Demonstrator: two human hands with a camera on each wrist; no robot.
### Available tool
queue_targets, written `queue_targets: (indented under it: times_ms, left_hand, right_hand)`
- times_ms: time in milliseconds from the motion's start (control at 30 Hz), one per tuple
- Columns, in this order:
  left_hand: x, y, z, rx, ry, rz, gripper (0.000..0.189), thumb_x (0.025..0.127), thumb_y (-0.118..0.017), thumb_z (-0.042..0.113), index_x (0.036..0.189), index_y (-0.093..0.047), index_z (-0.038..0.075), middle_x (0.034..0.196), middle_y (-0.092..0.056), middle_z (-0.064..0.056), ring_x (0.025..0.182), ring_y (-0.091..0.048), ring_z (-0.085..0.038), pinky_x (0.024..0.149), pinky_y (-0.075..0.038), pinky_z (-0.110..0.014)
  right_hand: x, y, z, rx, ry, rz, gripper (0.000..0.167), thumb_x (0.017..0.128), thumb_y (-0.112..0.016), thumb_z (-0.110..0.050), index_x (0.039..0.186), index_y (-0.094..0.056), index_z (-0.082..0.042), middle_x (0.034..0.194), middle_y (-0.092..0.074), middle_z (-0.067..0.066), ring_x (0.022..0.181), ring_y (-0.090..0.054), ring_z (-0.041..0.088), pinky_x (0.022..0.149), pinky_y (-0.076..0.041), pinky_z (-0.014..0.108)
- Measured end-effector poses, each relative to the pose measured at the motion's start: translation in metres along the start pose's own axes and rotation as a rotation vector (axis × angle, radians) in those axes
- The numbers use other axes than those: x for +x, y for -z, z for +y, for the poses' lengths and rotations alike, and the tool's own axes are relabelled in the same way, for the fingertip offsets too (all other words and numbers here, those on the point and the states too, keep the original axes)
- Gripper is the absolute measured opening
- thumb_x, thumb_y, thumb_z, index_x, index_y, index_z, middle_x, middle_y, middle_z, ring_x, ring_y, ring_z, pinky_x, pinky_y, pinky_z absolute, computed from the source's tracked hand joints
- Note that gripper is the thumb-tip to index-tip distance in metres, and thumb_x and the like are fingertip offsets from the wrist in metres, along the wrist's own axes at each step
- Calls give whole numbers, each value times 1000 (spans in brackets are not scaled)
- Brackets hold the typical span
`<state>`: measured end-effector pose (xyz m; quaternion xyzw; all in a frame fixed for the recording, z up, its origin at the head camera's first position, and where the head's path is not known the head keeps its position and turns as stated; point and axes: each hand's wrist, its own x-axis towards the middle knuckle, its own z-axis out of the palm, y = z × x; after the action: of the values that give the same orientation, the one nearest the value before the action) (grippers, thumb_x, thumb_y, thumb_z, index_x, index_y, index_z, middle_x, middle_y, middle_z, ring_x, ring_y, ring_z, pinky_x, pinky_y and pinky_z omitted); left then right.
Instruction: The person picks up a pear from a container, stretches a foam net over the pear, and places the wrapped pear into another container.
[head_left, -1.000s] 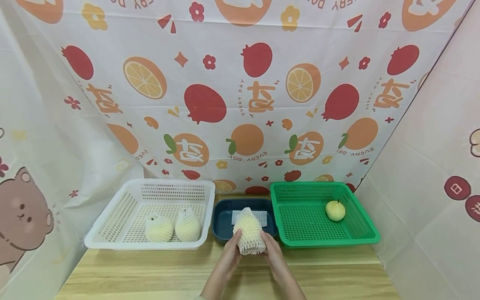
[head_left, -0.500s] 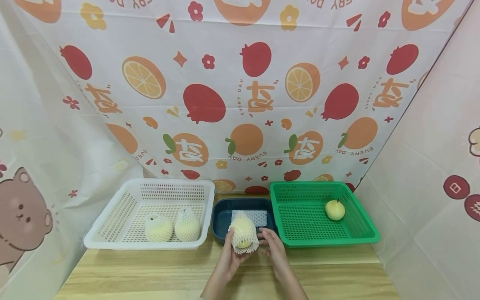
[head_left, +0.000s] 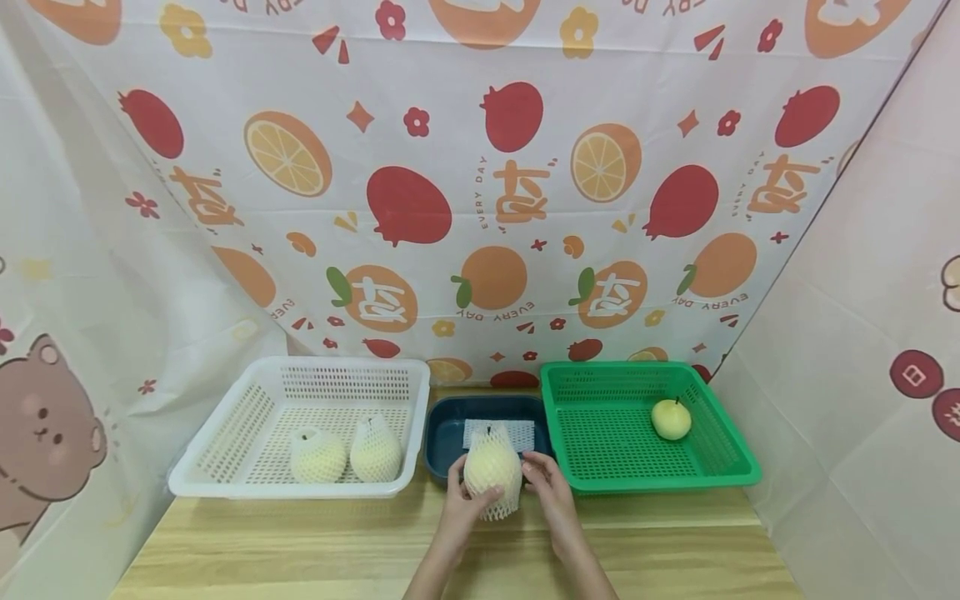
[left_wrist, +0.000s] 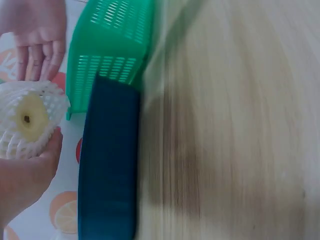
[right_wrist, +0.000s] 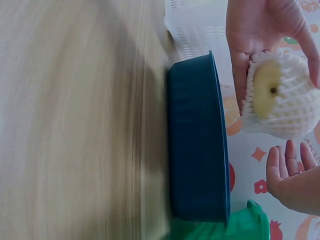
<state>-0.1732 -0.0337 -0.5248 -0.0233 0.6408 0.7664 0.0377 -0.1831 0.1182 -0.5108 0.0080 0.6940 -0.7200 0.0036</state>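
A pale yellow pear (head_left: 492, 467) in a white foam net sleeve is held over the front of the dark blue tray (head_left: 445, 433). My left hand (head_left: 461, 507) grips it from the left, with the thumb across its near side. In the right wrist view the bare bottom of the pear (right_wrist: 265, 92) shows through the open end of the net. My right hand (head_left: 553, 498) is just right of the pear, fingers loosely bent and apart from it, as the right wrist view of that hand (right_wrist: 295, 185) shows. A flattened white foam net (head_left: 522, 435) lies in the tray.
A white basket (head_left: 225, 490) on the left holds two pears (head_left: 318, 457) in foam nets. On the right, a green basket (head_left: 660, 483) contains one bare pear (head_left: 671, 419). Wooden table (head_left: 300, 550) surface extends in front; a printed cloth (head_left: 450, 108) hangs behind.
The netted pear has been turned in the left hand, so its stem end points up and away again. My right hand has come off the pear and stays close beside it.
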Motion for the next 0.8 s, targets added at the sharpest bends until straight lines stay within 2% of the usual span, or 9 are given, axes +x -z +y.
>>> queue_targets:
  times_ms: [167, 267, 400, 533, 633, 700, 733, 800]
  left_hand:
    - [0, -3, -6, 142, -165, 5, 90, 69, -78, 6, 137, -19, 8, 131, -33, -22, 114, -41, -34, 89, -40, -40]
    - [1, -4, -12, 303, -233, 21, 93, 65, -82, 11, 139, -25, 8, 131, -31, -19, 116, -38, -33, 91, -37, -45]
    - [1, -4, -19, 512, -359, 40, 85, 63, -83, 11, 133, -36, 9, 124, -33, -14, 111, -42, -30, 91, -39, -47]
    - [1, -4, -27, 647, -570, 76, 81, 57, -84, 5, 125, -40, 5, 123, -38, -17, 110, -45, -31, 88, -43, -47]
    - [2, -4, -31, 711, -714, 108, 83, 54, -85, 5, 123, -40, 0, 122, -41, -20, 110, -47, -32, 86, -44, -46]
    - [1, -4, -32, 724, -741, 112, 83, 54, -84, 4, 124, -39, -2, 120, -43, -20, 109, -48, -31, 85, -45, -45]
    - [1, -4, -32, 720, -728, 105, 83, 55, -84, 5, 124, -38, -2, 119, -44, -18, 108, -48, -30, 85, -45, -45]
    - [-1, -3, -30, 695, -656, 69, 83, 58, -83, 6, 126, -36, 0, 118, -44, -16, 108, -49, -29, 86, -44, -44]
  right_hand:
    - [-1, 0, -1, -16, 37, -22, 47, 92, -56, -24, 129, -42, 2, 126, -47, 18, 112, -44, 27, 90, -40, 36]
    - [-3, -3, -2, -53, 53, -48, 53, 91, -59, -25, 131, -39, 2, 128, -44, 20, 116, -40, 32, 93, -38, 40]
    - [-5, -6, 1, -70, 42, -99, 61, 88, -62, -24, 134, -32, 3, 131, -41, 20, 121, -37, 34, 97, -33, 45]
    - [-6, -8, 6, -54, 19, -112, 67, 84, -67, -20, 136, -30, 2, 130, -41, 19, 118, -40, 30, 93, -37, 38]
    - [-6, -9, 9, -46, 11, -125, 71, 82, -69, -19, 137, -28, 0, 126, -41, 18, 110, -44, 28, 85, -42, 33]
    - [-6, -10, 10, -40, 9, -134, 72, 81, -70, -17, 137, -28, -1, 126, -40, 18, 107, -45, 27, 82, -43, 33]
    - [-6, -10, 10, -41, 9, -134, 73, 80, -70, -17, 136, -27, -1, 126, -39, 18, 107, -44, 27, 83, -42, 33]
    - [-6, -10, 12, -59, 11, -125, 75, 80, -70, -17, 137, -25, 0, 127, -38, 19, 108, -43, 28, 84, -42, 35]
